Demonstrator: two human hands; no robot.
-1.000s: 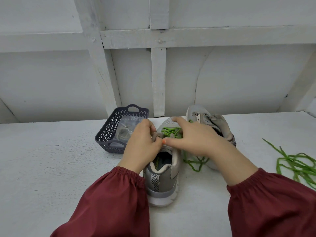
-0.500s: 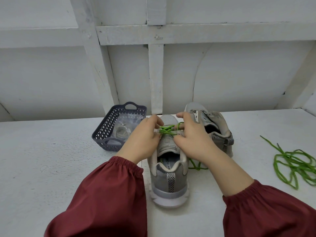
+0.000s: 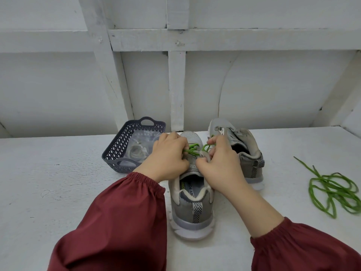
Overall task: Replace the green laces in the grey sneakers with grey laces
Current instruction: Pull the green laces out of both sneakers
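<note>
A grey sneaker (image 3: 192, 212) stands heel toward me in the middle of the white table. A green lace (image 3: 192, 150) is still threaded through its front eyelets. My left hand (image 3: 168, 157) pinches the lace on the shoe's left side. My right hand (image 3: 220, 163) pinches a loop of the same lace on the right side, near the tongue. The second grey sneaker (image 3: 240, 147) stands behind and to the right with no lace in it. A loose green lace (image 3: 336, 190) lies in coils at the right.
A dark grey perforated basket (image 3: 125, 147) stands left of the shoes and holds clear plastic bags (image 3: 139, 145) with pale laces inside. A white wall with beams rises right behind the table. My dark red sleeves cover both forearms.
The near sneaker has been turned straight, heel toward me. Both hands have shifted forward along the lacing toward the toe, and a green loop now stands out by my right fingers.
</note>
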